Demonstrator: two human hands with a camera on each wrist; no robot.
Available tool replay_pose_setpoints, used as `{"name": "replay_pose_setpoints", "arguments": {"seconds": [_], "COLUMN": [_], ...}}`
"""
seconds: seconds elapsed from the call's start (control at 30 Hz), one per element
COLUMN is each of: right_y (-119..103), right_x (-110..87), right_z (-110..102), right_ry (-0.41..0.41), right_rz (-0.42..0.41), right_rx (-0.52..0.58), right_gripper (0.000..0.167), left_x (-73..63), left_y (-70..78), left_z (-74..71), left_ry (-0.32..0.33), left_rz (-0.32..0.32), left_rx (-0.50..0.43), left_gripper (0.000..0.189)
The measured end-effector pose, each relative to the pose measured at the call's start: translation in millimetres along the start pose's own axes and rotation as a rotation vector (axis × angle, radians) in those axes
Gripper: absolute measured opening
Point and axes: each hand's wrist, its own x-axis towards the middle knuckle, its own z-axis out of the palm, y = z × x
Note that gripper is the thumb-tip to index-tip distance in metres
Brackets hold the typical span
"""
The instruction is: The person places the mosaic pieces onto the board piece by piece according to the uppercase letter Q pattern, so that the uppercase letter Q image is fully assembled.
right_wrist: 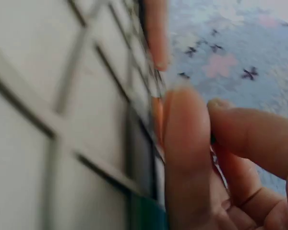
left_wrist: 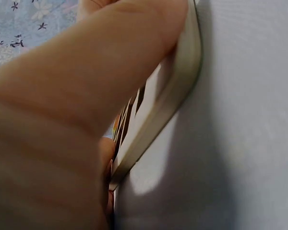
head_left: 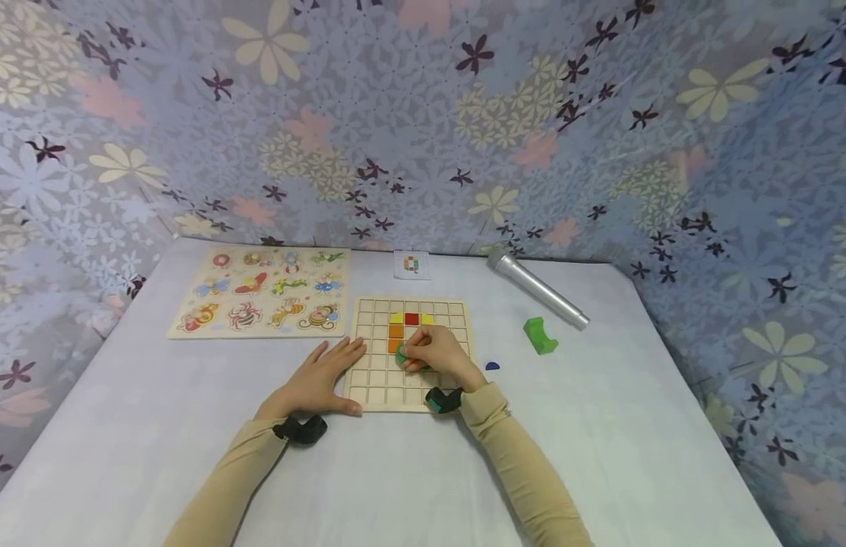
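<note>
A wooden grid board (head_left: 371,380) lies on the table between the two hands. My right hand (head_left: 437,351) pinches a small green piece (head_left: 399,353) between thumb and fingertips over the grid, beside an orange tile (head_left: 393,346). Above that tile sit another orange tile (head_left: 396,331), a red tile (head_left: 411,319) and yellow pieces. My left hand (head_left: 314,384) rests at the board's left side, fingers spread, thumb by the near corner; the left wrist view shows this thumb against the board's edge. In the right wrist view, a teal-green piece (right_wrist: 151,213) lies in a grid cell beneath the hand.
Left of the board lies an insect picture puzzle (head_left: 262,292). A small pattern card (head_left: 411,265) sits behind the board. To the right are a silver microphone (head_left: 541,290), a green arched block (head_left: 538,338) and a dark blue half-round piece (head_left: 492,366). A flowered cloth hangs behind the table.
</note>
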Motion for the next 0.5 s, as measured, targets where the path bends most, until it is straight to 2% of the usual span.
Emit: {"name": "replay_pose_setpoints", "arguments": {"seconds": [0.2,0.5], "right_y": [10,4], "right_x": [0.3,0.7], "right_z": [8,17], "right_ry": [0.088,0.081], "right_rz": [-0.013,-0.039], "right_rx": [-0.099,-0.150], "right_gripper": [0.010,0.011], "left_x": [4.2,-1.2], "left_y": [1.4,-4.6], "left_z": [1.6,1.4], "left_ry": [-0.010,0.006], "left_rz": [0.010,-0.008], "left_rx": [-0.008,0.005], "left_gripper": [0.107,0.107]}}
